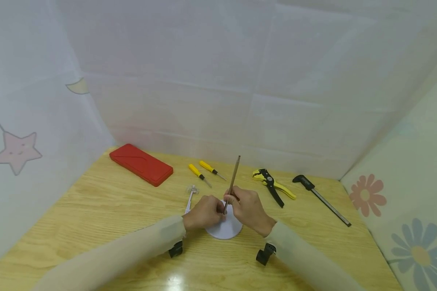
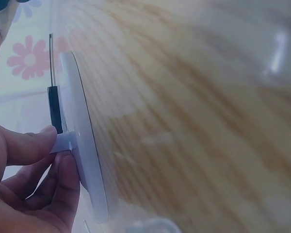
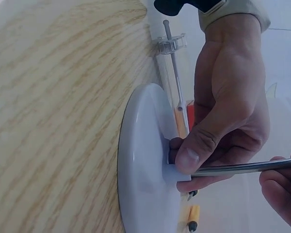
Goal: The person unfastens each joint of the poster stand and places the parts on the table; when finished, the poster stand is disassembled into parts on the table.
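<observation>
Standing near-upright, tilted slightly, one metal rod (image 1: 233,182) enters the hub of one white round base (image 1: 225,230) on the table (image 1: 94,210). The left hand (image 1: 203,212) pinches the hub; the right hand (image 1: 248,210) grips the rod. Two yellow screwdrivers (image 1: 205,171) lie behind.

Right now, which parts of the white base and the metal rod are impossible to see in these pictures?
- Head view: the rod's lower end and the socket are hidden by both hands; the white round base shows only partly.
- Left wrist view: the rod is hidden; the table is blurred.
- Right wrist view: the rod's far end is cut off at the right edge; the left hand covers the socket.
</observation>
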